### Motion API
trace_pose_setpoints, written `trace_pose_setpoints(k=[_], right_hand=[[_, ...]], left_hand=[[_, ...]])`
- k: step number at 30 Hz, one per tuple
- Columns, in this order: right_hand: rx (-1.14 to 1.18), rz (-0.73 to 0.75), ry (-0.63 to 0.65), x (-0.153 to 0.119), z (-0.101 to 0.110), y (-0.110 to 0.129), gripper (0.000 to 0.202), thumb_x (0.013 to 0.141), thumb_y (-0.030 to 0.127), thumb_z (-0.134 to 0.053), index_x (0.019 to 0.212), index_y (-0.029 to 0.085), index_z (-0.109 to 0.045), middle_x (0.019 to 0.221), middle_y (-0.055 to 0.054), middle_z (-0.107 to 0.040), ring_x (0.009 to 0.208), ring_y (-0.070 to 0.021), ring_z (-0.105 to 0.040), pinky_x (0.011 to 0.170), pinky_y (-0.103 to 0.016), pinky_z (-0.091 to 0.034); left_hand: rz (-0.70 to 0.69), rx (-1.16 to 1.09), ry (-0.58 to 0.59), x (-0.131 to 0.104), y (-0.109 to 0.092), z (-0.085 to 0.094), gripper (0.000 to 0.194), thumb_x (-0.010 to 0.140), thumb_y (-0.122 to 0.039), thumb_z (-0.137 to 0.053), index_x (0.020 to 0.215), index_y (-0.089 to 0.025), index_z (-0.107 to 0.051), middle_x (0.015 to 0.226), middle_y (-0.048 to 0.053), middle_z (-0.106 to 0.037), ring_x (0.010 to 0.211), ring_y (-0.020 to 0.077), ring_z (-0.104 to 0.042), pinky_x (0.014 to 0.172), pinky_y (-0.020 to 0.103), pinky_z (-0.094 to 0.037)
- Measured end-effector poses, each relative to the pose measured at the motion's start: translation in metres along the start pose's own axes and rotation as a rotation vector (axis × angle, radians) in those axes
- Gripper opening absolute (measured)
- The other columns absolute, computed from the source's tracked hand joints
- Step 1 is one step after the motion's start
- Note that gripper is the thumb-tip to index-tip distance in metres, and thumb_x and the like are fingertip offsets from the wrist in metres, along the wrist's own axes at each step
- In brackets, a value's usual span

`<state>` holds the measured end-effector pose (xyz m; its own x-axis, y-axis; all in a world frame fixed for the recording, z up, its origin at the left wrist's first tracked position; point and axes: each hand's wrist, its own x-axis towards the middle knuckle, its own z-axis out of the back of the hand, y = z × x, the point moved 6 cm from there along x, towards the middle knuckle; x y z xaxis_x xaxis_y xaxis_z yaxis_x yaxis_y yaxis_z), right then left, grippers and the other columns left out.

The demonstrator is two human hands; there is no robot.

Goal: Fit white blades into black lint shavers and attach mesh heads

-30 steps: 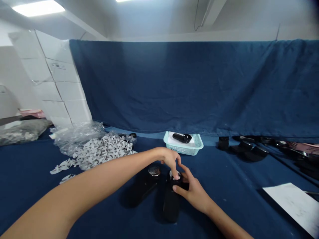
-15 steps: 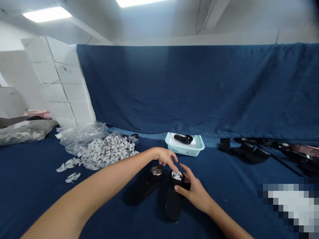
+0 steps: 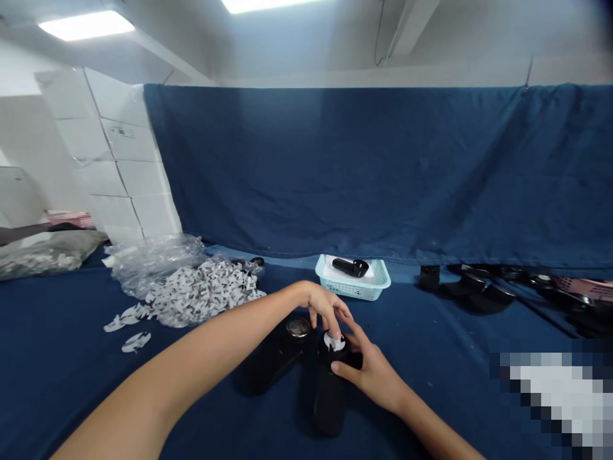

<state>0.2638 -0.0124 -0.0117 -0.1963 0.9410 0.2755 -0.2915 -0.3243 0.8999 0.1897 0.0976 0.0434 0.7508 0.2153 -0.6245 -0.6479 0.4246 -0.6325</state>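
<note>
Rightward, blue cloth (image 3: 454,377) stretches away from the black device (image 3: 330,402) lying on it; leftward, a second device (image 3: 271,367) sits near. The right hand (image 3: 371,372) grips the round head (image 3: 327,356); the left hand (image 3: 320,304), loosely bent, touches its white disc (image 3: 334,344).

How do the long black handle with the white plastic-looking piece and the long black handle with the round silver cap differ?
The white-topped handle points nearly straight ahead, while the silver-capped handle slants rightward toward its capped end. The right hand holds the white-topped handle; neither hand holds the silver-capped handle. Both are black and lie on blue cloth.
</note>
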Motion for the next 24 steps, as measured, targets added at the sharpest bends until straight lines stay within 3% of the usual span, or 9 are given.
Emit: trace_pose_setpoints(k=[4,8,11,15,20,24], right_hand=[[-0.029,-0.007,-0.017,-0.002,0.001,0.002,0.07,0.08,0.025,-0.067,0.14,0.027,-0.032,0.124,-0.006,-0.062,0.113,-0.025,-0.059,0.099,-0.045,-0.042],[-0.082,0.013,-0.093,-0.003,0.004,0.005,0.053,0.08,0.024,-0.066,0.128,0.027,-0.043,0.129,-0.006,-0.055,0.116,-0.0251,-0.055,0.096,-0.04,-0.045],[-0.081,0.013,-0.103,-0.003,0.002,0.005,0.04,0.08,0.025,-0.065,0.117,0.026,-0.05,0.12,-0.004,-0.058,0.103,-0.0223,-0.059,0.093,-0.037,-0.046],[-0.042,-0.002,-0.102,-0.003,0.0,0.006,0.034,0.081,0.024,-0.064,0.112,0.024,-0.05,0.108,-0.002,-0.06,0.089,-0.0184,-0.06,0.085,-0.033,-0.049],[-0.037,0.003,-0.108,-0.005,0.0,0.011,0.033,0.081,0.021,-0.063,0.111,0.024,-0.05,0.11,-0.001,-0.058,0.092,-0.0182,-0.06,0.086,-0.033,-0.049],[-0.07,0.017,-0.129,-0.005,0.001,0.014,0.036,0.08,0.018,-0.065,0.113,0.025,-0.053,0.113,-0.002,-0.06,0.097,-0.0191,-0.061,0.091,-0.035,-0.048]], left_hand=[[-0.061,0.005,-0.099,-0.007,-0.008,0.0,0.081,0.056,-0.044,-0.083,0.13,-0.029,-0.054,0.144,0.007,-0.047,0.116,0.0285,-0.057,0.069,0.03,-0.055],[-0.145,0.026,-0.351,-0.028,-0.009,0.001,0.061,0.073,-0.048,-0.068,0.127,-0.023,-0.054,0.136,0.008,-0.053,0.116,0.0236,-0.056,0.075,0.028,-0.053],[-0.185,0.089,-0.546,-0.048,-0.004,-0.008,0.039,0.076,-0.036,-0.066,0.111,-0.018,-0.064,0.116,0.008,-0.065,0.104,0.0215,-0.062,0.081,0.03,-0.051],[-0.248,0.182,-0.764,-0.066,0.0,-0.027,0.017,0.075,-0.02,-0.065,0.091,-0.019,-0.069,0.1,0.005,-0.067,0.094,0.0198,-0.063,0.084,0.03,-0.048],[-0.309,0.195,-0.992,-0.084,0.002,-0.036,0.015,0.084,-0.021,-0.057,0.095,-0.022,-0.067,0.104,0.003,-0.066,0.103,0.02,-0.059,0.095,0.034,-0.043],[-0.294,0.166,-1.121,-0.103,0.019,-0.037,0.013,0.087,-0.025,-0.056,0.095,-0.024,-0.066,0.106,0.003,-0.066,0.104,0.0209,-0.059,0.097,0.038,-0.043]])
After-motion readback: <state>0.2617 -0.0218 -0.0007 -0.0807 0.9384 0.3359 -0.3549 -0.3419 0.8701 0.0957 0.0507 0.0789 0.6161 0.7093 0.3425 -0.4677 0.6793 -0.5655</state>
